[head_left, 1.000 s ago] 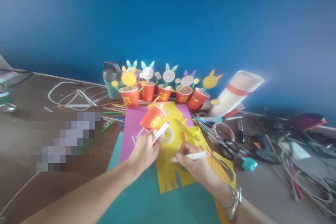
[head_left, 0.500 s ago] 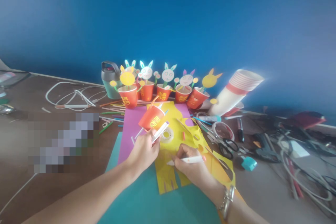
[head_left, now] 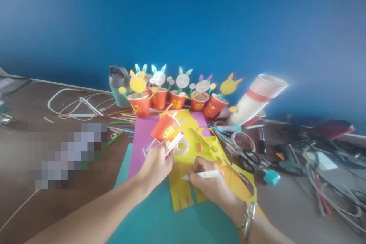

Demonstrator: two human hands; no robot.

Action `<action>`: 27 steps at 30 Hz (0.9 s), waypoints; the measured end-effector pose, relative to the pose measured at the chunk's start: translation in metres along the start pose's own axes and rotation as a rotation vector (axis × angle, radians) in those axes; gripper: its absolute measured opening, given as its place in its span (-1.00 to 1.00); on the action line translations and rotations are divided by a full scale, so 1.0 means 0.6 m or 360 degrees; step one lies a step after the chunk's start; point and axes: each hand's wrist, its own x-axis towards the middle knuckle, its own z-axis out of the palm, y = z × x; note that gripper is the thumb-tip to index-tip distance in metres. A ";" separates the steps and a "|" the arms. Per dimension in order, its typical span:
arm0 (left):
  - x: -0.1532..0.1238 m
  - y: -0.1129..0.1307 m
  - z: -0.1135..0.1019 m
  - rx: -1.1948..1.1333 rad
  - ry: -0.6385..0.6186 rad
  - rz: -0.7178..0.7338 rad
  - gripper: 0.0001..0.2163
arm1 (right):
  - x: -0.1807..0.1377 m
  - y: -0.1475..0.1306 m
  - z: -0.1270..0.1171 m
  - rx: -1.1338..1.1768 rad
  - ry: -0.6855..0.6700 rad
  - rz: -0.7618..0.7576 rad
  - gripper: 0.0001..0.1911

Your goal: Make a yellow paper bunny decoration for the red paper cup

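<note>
At six o'clock, nearest, lies a teal sheet (head_left: pixel 168 221) under slit yellow paper (head_left: pixel 183 194). Over that paper the right hand (head_left: pixel 214 186) is curled in a writing grip on a white marker (head_left: pixel 209 174), its tip toward nine o'clock; whether the tip touches is unclear. At ten o'clock from it, the left hand (head_left: pixel 158 162) is closed around a slim white rod (head_left: pixel 174 143) aimed at one o'clock. Just beyond that, an orange-red paper cup (head_left: pixel 163 125) sits tilted; farther, toward twelve, cups with paper animal heads (head_left: pixel 138 105) line a blue wall (head_left: pixel 183 19).
</note>
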 end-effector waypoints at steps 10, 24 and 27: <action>0.000 -0.003 0.002 -0.0028 -0.0007 0.0003 -0.92 | 0.001 0.002 0.001 -0.0026 0.0028 0.0003 -0.68; 0.000 -0.001 0.001 -0.0019 0.0002 0.0019 -0.92 | 0.000 -0.005 0.000 0.0001 0.0011 0.0010 -0.67; 0.001 0.000 0.000 -0.0023 -0.0002 0.0014 -0.92 | 0.000 -0.006 0.000 0.0032 0.0006 0.0016 -0.67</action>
